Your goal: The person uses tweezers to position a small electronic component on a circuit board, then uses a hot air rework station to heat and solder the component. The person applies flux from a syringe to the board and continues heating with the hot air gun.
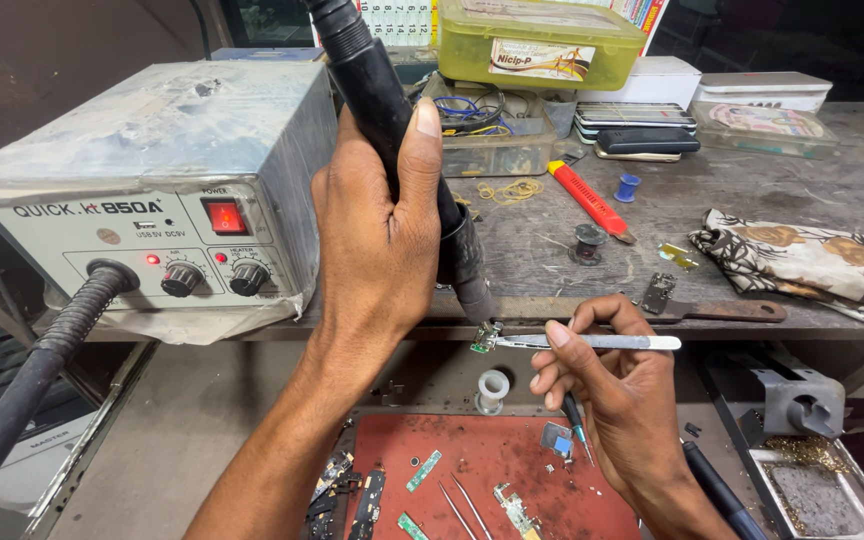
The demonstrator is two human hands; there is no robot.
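Left hand (377, 235): closed around black hot-air wand (392, 130), held steeply, nozzle pointing down and right, tip just above the small circuit piece (484, 340).
Right hand (607, 385): pinching steel tweezers (592, 342), long axis left-right, tips gripping that piece at centre.
Left: grey heater box (152, 200).
Near: red mat (492, 480) with parts.
Far right: patterned cloth (812, 262) on the surface (752, 200).

Even bright light on bench, dark upper corners, soft shadows, sharp focus, wide-angle edge bending.
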